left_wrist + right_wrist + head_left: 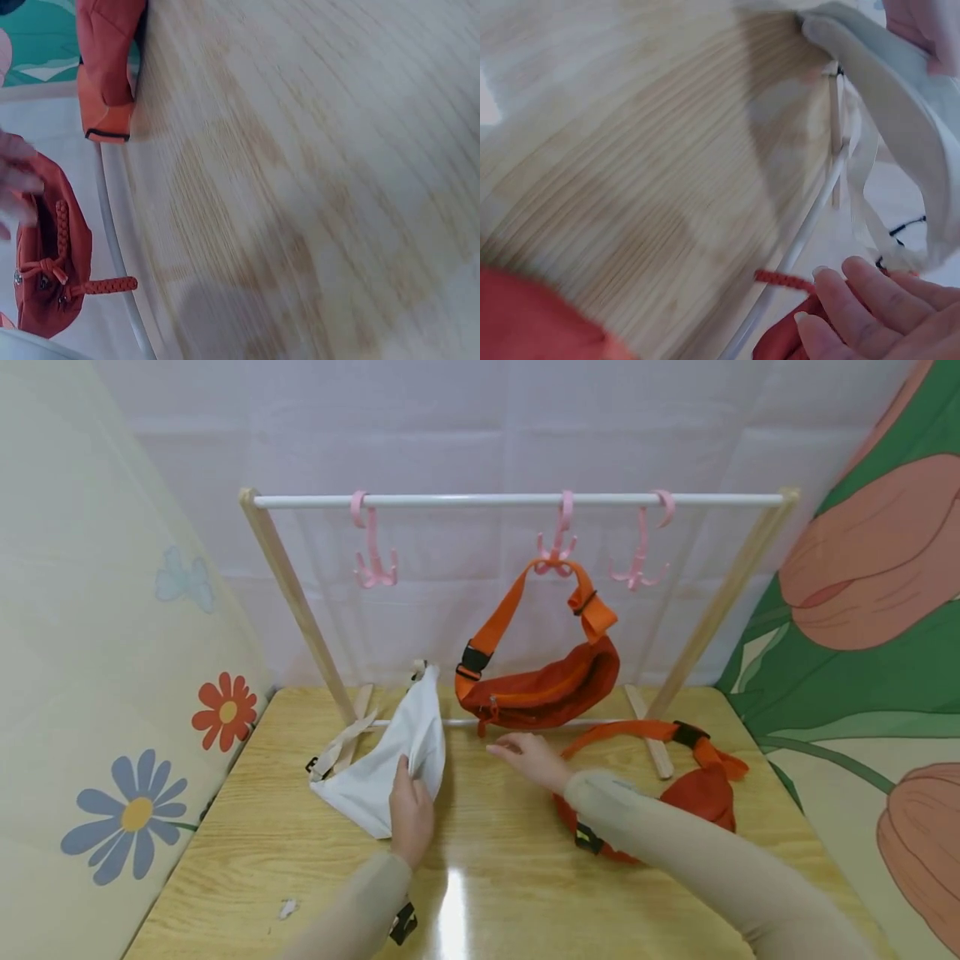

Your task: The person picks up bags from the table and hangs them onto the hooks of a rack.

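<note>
My left hand (412,814) grips a white waist bag (375,777) by its edge, thumb on top, and holds it tilted above the table at the left. Its pale strap (341,747) hangs off the left side. My right hand (531,762) holds nothing; its fingers are loosely bent in the right wrist view, just below a red waist bag (543,689). That bag hangs by its orange strap (502,618) from the middle pink hook (557,547). A second red waist bag (693,797) lies on the table, partly hidden behind my right forearm.
A rack with a white rail (465,502) and wooden posts (300,610) stands at the back. Two more pink hooks, one left (372,556) and one right (639,560), hang from the rail with nothing on them. A black buckle (403,923) shows beside my left forearm.
</note>
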A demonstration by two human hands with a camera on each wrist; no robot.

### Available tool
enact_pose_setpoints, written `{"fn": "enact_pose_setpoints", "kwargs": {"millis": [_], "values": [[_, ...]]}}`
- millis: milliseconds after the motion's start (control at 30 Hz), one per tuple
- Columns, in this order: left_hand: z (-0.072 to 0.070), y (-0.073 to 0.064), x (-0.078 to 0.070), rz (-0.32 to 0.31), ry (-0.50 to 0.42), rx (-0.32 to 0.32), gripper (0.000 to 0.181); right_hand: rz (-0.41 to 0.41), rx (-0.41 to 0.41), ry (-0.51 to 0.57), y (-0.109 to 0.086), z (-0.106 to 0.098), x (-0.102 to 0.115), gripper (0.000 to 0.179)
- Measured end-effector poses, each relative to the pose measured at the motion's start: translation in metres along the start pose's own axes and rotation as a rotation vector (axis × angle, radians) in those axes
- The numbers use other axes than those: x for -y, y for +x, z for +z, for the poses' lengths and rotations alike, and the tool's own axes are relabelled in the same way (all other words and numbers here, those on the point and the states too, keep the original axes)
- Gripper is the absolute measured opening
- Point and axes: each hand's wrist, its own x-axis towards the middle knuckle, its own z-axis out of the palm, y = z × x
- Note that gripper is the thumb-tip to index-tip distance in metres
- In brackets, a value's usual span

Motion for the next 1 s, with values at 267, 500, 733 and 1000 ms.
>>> {"fn": "enact_pose_setpoints", "kwargs": {"millis": [267, 500, 733, 1000], "values": [[0.007, -0.010, -0.006, 0.050, -0.036, -0.030, 0.051, 0.025, 0.107, 0.069, 0.010, 0.027, 0.021, 0.068], [0.012, -0.019, -0.012, 0.077, -0.080, 0.016, 0.053, -0.008, 0.161, 0.197, 0.013, 0.044, 0.034, 0.072], [0.014, -0.023, -0.014, 0.127, -0.071, 0.057, 0.057, -0.086, 0.138, 0.378, 0.013, 0.048, 0.045, 0.059], [0.021, -0.025, -0.009, 0.139, -0.094, 0.154, 0.052, -0.108, 0.107, 0.479, 0.009, 0.050, 0.053, 0.056]]}}
